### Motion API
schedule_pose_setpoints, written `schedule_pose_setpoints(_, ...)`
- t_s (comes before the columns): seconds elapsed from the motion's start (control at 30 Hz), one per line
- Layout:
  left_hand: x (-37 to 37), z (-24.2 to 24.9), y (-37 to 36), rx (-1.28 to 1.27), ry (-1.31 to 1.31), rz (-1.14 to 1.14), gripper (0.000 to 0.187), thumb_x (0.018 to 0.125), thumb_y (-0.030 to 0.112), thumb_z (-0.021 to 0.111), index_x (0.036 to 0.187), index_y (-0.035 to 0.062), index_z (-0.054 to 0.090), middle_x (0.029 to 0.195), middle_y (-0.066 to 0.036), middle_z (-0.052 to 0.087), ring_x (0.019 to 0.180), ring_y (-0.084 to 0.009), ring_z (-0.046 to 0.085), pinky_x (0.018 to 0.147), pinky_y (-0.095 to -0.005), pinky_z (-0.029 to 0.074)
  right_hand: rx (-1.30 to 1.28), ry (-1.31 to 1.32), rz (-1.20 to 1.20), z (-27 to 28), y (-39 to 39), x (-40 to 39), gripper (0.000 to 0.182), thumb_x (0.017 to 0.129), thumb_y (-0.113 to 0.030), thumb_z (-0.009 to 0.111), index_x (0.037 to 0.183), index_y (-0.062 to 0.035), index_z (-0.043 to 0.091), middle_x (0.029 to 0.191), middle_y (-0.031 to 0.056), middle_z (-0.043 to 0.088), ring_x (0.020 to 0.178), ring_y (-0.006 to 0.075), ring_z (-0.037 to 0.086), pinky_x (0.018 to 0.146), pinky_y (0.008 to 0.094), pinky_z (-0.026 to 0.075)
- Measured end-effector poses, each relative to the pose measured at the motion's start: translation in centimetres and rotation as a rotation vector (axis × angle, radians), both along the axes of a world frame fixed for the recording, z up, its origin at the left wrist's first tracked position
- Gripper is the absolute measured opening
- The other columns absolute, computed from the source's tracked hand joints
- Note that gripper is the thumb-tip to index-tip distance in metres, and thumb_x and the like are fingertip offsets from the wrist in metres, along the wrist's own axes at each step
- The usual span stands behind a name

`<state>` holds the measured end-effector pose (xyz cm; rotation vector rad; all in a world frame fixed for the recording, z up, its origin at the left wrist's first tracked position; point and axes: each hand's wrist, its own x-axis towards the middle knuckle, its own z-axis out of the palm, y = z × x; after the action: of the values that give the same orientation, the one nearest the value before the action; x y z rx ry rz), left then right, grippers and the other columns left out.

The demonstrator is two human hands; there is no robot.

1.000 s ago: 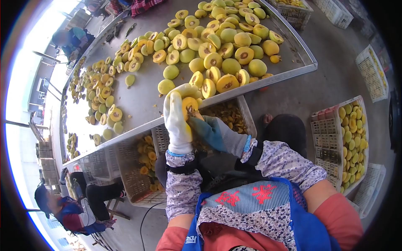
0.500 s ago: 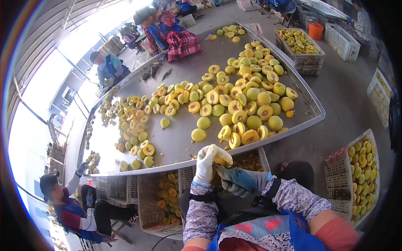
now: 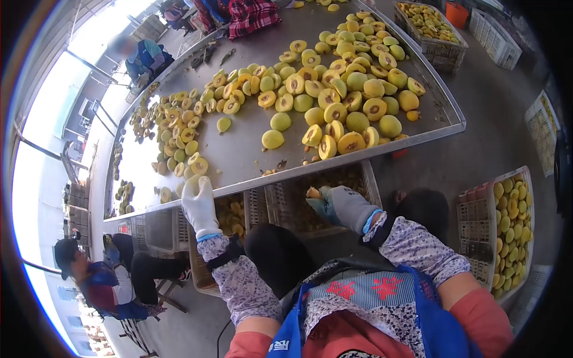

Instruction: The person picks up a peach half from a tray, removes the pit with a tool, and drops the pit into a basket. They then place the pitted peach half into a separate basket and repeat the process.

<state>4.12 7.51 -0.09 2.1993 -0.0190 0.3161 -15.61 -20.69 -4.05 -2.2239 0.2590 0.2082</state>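
My left hand (image 3: 200, 207), in a white glove, is at the near edge of the metal table, by the left group of peach halves (image 3: 199, 166). Its fingers curve round a pale yellow peach half (image 3: 192, 186), partly hidden by the glove. Lower and to the right, my right hand (image 3: 341, 207), in a grey and blue glove, is closed above a crate. A small orange-tan piece (image 3: 313, 193) shows at its fingertips; what it is I cannot make out. Cut and whole yellow-green peaches (image 3: 352, 89) lie heaped across the table.
The table's raised metal rim (image 3: 286, 177) runs above my knees. Under it stand plastic crates (image 3: 271, 200) with fruit and scraps. A crate of peaches (image 3: 510, 232) tilts at my right. One co-worker (image 3: 98, 274) sits at lower left, another (image 3: 146, 59) beyond the table.
My left hand has moved left from in front of me to the left group of halves. My right hand has drawn apart from it and stays over the crate. The view has tilted down.
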Motion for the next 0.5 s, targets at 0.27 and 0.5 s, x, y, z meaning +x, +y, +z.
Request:
schedule_pose_setpoints(0.27, 2.6, -1.9, -13.7, 0.523, -0.227, -0.530, 0.056, 0.081, 0.036, 0.073, 0.129, 0.0091, 0.061, 0.138, -0.017, 0.056, 0.132, -0.0325, 0.050, 0.111, -0.0410, 0.040, 0.088, -0.195, -0.145, -3.7, 1.0, 1.5, 0.040, 0.097, -0.042, 0.063, 0.108, -0.0041, 0.066, 0.091, 0.0246, 0.069, 0.090, 0.0467, 0.065, 0.075, 0.0493, 0.053)
schedule_pose_setpoints(0.5, 4.4, -4.5, -15.7, 0.362, 0.025, -0.590, 0.049, 0.084, 0.039, 0.071, 0.122, 0.0101, 0.062, 0.108, -0.012, 0.070, 0.094, -0.0251, 0.069, 0.082, -0.0372, 0.057, 0.247, -0.399, -0.206, -1.8, 0.4, 1.8, 0.041, 0.102, -0.042, 0.053, 0.107, -0.0039, 0.065, 0.082, 0.0262, 0.067, 0.081, 0.0464, 0.066, 0.073, 0.0493, 0.054)
